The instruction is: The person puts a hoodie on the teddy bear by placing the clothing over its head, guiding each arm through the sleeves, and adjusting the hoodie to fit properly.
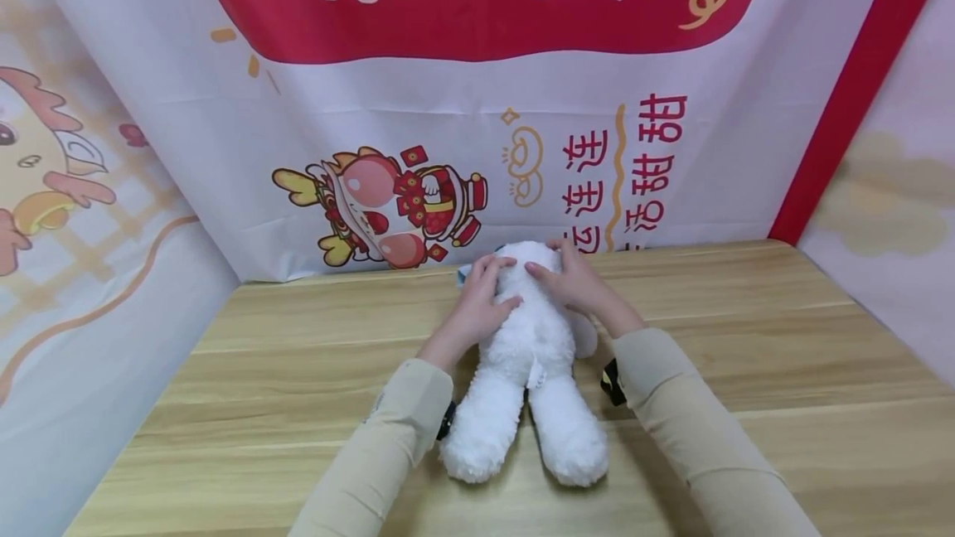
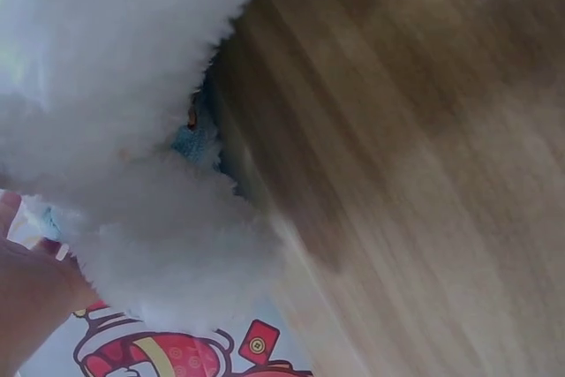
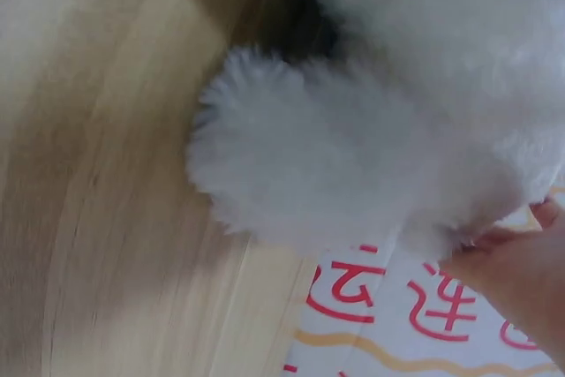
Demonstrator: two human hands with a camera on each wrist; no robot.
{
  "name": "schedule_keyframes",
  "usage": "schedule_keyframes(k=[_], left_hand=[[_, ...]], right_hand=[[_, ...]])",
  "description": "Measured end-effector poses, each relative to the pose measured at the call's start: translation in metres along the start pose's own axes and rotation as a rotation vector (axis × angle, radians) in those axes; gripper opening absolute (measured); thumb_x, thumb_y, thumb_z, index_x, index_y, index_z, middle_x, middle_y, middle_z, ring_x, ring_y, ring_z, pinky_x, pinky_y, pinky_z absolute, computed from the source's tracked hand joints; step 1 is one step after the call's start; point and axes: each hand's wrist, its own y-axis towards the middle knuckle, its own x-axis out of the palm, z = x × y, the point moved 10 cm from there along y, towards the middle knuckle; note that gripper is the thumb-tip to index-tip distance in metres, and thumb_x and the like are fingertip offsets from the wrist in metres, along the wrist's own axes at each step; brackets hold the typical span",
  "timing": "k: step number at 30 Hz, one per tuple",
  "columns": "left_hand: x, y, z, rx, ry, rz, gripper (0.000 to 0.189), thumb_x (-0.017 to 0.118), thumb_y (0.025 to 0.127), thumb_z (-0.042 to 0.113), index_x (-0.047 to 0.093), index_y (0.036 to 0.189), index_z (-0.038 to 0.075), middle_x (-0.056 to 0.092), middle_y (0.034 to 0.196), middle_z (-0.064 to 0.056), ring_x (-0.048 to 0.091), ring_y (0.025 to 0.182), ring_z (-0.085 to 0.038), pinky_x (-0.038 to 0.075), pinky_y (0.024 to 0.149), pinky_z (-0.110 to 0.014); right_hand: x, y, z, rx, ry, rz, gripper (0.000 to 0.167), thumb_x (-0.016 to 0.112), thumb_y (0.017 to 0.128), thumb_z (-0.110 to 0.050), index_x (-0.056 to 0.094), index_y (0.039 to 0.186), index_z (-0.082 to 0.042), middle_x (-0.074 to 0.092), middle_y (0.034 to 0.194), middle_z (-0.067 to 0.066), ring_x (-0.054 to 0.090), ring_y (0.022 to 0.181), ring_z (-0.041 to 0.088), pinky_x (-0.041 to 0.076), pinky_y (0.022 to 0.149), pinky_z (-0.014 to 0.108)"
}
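A fluffy white plush toy point(image 1: 531, 334) lies on the wooden table with its two legs toward me and a small white tag point(image 1: 535, 373) between them. My left hand point(image 1: 480, 305) grips its upper part from the left, thumb and fingers spread over the fur. On the opposite side my right hand point(image 1: 580, 280) holds the top of the toy, its thumb on the fur. A bit of light blue cloth point(image 2: 194, 139) shows under the fur in the left wrist view. The toy's front is hidden beneath it. White arms stick out at its sides, one point(image 3: 282, 152) large in the right wrist view.
The wooden table point(image 1: 298, 371) runs back to a white printed cloth point(image 1: 448, 89) with red lettering and a cartoon dragon point(image 1: 380, 205). More printed cloth point(image 1: 82, 214) hangs at the left, and a pale wall point(image 1: 888, 205) rises at the right. Black wrist straps show at both cuffs.
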Motion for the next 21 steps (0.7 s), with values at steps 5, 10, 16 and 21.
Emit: schedule_keyframes(k=[5,10,16,21], left_hand=[[0.0011,-0.0016,0.0013,0.0,-0.007,-0.005,0.049,0.064,0.091,0.015,0.044,0.136,0.016,0.024,0.152,-0.012,0.022,0.143,-0.032,0.026,0.116,-0.05],[0.0022,-0.002,0.001,-0.007,-0.007,-0.006,0.049,0.065,0.09,0.012,0.044,0.134,0.016,0.028,0.148,-0.012,0.025,0.14,-0.031,0.028,0.116,-0.049],[0.0017,-0.0033,0.0003,-0.011,-0.009,0.002,0.053,0.067,0.088,0.01,0.044,0.134,0.016,0.03,0.146,-0.013,0.028,0.138,-0.032,0.029,0.115,-0.049],[-0.0008,-0.0044,0.0,-0.011,-0.011,0.021,0.052,0.068,0.087,0.011,0.045,0.133,0.015,0.032,0.144,-0.013,0.031,0.136,-0.032,0.031,0.114,-0.048]], right_hand=[[-0.0009,0.0011,0.0065,0.047,-0.006,-0.07,0.074,0.057,0.093,-0.042,0.02,0.145,-0.005,0.024,0.151,0.028,0.027,0.14,0.043,0.029,0.113,0.055],[-0.0028,0.0022,0.005,0.019,-0.175,-0.139,0.082,0.058,0.091,-0.047,0.024,0.149,0.0,0.02,0.153,0.029,0.024,0.14,0.045,0.025,0.114,0.058],[-0.0009,-0.0039,0.0032,0.008,-0.211,-0.248,0.091,0.057,0.085,-0.062,0.029,0.147,-0.002,0.019,0.151,0.031,0.024,0.138,0.047,0.027,0.111,0.061],[0.0052,-0.004,0.008,-0.017,-0.092,-0.338,0.081,0.062,0.089,-0.038,0.02,0.15,-0.005,0.021,0.153,0.026,0.021,0.141,0.044,0.021,0.115,0.059]])
